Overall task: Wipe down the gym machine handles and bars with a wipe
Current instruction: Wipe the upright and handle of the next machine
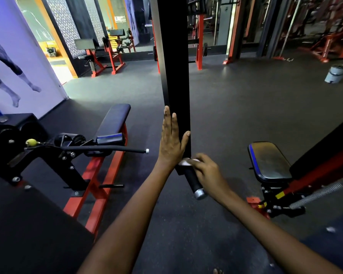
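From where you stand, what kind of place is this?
Most likely a commercial gym: a black padded bench on a red steel frame, red weight racks along the far wall, and dark rubber flooring.

Landmark: upright bar [174, 76], centre of view. Left hand [171, 143] lies flat against the bar's left face. Handle [193, 182] juts from the bar's lower end, toward the viewer. Right hand [206, 171] on the handle's top, wipe [184, 162] beneath its fingers. Bench [115, 119] left of the bar. Seat pad [269, 161] right of it. Bin [336, 74] far right, behind the bar.
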### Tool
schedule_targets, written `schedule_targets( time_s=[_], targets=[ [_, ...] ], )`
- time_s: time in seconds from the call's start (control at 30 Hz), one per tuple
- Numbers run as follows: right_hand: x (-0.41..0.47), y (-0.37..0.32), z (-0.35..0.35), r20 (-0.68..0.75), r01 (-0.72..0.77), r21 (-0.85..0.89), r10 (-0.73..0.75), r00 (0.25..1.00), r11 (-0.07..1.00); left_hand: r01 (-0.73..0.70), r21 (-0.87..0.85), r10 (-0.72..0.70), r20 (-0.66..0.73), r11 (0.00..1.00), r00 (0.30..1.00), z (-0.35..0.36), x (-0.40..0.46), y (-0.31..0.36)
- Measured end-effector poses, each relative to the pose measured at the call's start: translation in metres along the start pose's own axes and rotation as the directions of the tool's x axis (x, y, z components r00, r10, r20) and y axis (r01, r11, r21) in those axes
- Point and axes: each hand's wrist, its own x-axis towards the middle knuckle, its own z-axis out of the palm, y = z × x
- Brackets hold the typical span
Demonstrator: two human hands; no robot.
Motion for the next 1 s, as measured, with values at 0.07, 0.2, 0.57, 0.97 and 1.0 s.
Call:
schedule_targets(
  time_s=[0.07,0.2,0.57,0.97,1.0],
  targets=[
    [0.014,0.002,0.009,0.13,0.04,0.019,-0.042,0.991,0.999,-0.01,-0.003,0.01,0.016,1.0,1.0,-0.001,-0.001,-0.001],
    [-0.021,0.02,0.013,-0.047,-0.191,0.237,0.207,0.977,0.953,-0.017,-0.016,0.017,0.015,1.0,1.0,-0.002,-0.001,-0.001],
    [0.002,0.013,0.013,0.719,-0.696,0.657,0.52,0.462,-0.29,0.014,-0.019,-0.013,0.051,1.0,0.999,-0.005,-0.001,0.001],
    [0.007,0.017,0.019,0.778,-0.694,0.619,0.405,0.479,-0.367,-0.032,-0.029,0.034,0.067,0.999,0.997,-0.005,-0.002,-0.006],
    [-0.002,0.017,0.016,0.777,-0.685,0.624,0.393,0.491,-0.377,-0.042,-0.025,0.044,0.068,0.999,0.997,-0.005,-0.002,-0.007]
  ],
)
